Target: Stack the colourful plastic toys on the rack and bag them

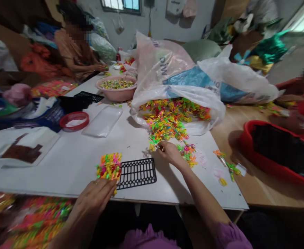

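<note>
Left hand point(95, 195) clamped on a wad of neon plastic pieces point(109, 167) beside the black plastic grid point(137, 173), right hand point(171, 154) in the spilled heap point(167, 119), grip unclear; one loose squeeze could scatter pieces across the worktop point(63, 173)!

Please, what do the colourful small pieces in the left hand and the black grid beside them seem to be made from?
The colourful pieces look like thin, flexible plastic or rubber: glossy neon, bending in a tangled clump, though they are too small to be sure. The black grid seems rigid moulded plastic: matte, with regular, sharp-edged openings.
</note>
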The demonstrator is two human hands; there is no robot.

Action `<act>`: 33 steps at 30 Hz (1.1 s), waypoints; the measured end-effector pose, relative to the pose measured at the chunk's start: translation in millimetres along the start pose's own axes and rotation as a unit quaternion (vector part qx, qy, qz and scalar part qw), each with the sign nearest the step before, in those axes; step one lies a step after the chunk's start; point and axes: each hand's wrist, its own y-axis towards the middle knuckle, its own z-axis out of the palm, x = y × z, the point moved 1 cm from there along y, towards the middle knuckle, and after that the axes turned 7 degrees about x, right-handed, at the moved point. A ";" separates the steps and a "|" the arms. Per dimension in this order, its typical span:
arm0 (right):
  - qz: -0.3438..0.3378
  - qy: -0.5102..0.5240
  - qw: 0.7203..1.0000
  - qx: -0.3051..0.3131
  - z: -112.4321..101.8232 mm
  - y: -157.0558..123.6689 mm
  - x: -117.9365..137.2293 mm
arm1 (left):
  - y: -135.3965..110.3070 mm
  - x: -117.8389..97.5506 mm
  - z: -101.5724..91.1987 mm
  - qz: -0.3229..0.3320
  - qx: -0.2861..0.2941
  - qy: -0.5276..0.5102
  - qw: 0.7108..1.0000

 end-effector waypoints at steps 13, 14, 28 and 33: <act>-0.070 0.297 0.952 0.021 55.6 2.5 74.3 | 69.1 17.1 -29.8 -0.229 -0.038 -0.149 0.961; -0.063 0.319 0.945 0.033 66.7 3.5 73.8 | 70.2 19.4 -26.6 -0.216 -0.019 -0.151 0.964; -0.101 0.226 0.969 0.027 104.3 12.8 102.8 | 71.5 18.5 0.5 -0.144 0.045 -0.233 0.961; -0.097 0.188 0.976 0.045 101.6 9.2 104.5 | 70.0 16.7 11.3 -0.120 0.004 -0.214 0.969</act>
